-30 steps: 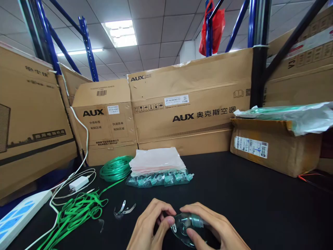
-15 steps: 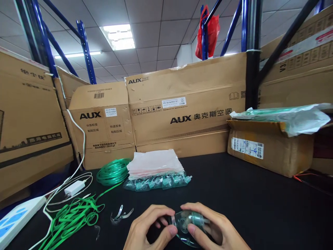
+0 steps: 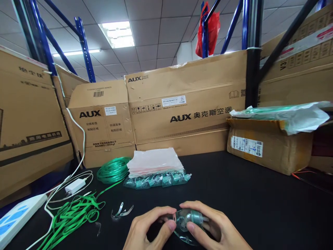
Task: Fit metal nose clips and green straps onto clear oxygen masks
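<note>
I pinch a clear mask [image 3: 187,225] between my left hand [image 3: 148,229] and right hand [image 3: 218,229], low over the black table [image 3: 247,201]. Its teal connector [image 3: 195,217] already sits on top between my fingertips. Beyond my grip on the left, metal clips [image 3: 121,211] and green straps [image 3: 73,217] lie unfitted.

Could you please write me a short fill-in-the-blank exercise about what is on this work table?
1. Both hands, left hand and right hand, hold a clear ____ with a teal connector.
2. The loose pile of straps is coloured ____.
3. The stack of plastic bags lies on a row of ____.
4. The table top is ____.

Missing words: mask; green; masks; black
</note>
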The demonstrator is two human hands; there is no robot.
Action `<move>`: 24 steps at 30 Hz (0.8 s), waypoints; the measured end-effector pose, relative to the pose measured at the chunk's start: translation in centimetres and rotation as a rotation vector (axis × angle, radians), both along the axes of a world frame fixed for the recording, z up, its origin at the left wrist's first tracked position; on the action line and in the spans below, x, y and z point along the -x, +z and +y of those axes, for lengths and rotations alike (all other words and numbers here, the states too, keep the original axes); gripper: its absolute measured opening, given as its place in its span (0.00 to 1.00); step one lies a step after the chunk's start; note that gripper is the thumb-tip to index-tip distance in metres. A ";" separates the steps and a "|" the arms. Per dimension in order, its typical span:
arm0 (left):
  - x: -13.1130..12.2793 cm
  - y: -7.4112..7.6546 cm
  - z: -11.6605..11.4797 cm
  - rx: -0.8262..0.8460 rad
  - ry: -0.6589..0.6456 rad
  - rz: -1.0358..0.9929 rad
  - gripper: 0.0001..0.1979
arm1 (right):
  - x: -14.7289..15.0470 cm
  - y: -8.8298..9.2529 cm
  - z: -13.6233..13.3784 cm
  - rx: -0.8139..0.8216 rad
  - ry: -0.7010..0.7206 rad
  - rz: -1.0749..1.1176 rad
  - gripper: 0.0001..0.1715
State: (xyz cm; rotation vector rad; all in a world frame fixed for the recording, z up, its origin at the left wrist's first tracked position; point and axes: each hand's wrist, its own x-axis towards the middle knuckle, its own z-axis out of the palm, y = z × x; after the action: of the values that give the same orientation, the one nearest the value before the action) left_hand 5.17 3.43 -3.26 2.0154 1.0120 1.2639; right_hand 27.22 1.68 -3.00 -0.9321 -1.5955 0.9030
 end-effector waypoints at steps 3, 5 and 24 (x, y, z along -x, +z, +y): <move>0.1 0.1 0.1 -0.004 -0.014 0.018 0.10 | 0.2 0.2 0.0 -0.005 -0.014 -0.005 0.14; 0.1 0.0 0.1 -0.019 -0.026 0.009 0.10 | 0.2 0.3 0.0 -0.012 -0.027 -0.012 0.14; 0.5 -0.1 0.3 -0.175 -0.036 0.057 0.12 | 0.0 0.4 -0.5 -0.056 -0.036 -0.039 0.14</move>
State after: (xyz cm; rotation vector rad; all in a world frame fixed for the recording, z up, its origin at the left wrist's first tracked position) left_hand 4.72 3.70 -3.38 2.2027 0.9141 1.3227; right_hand 27.25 1.17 -2.56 -0.9411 -1.6240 0.8157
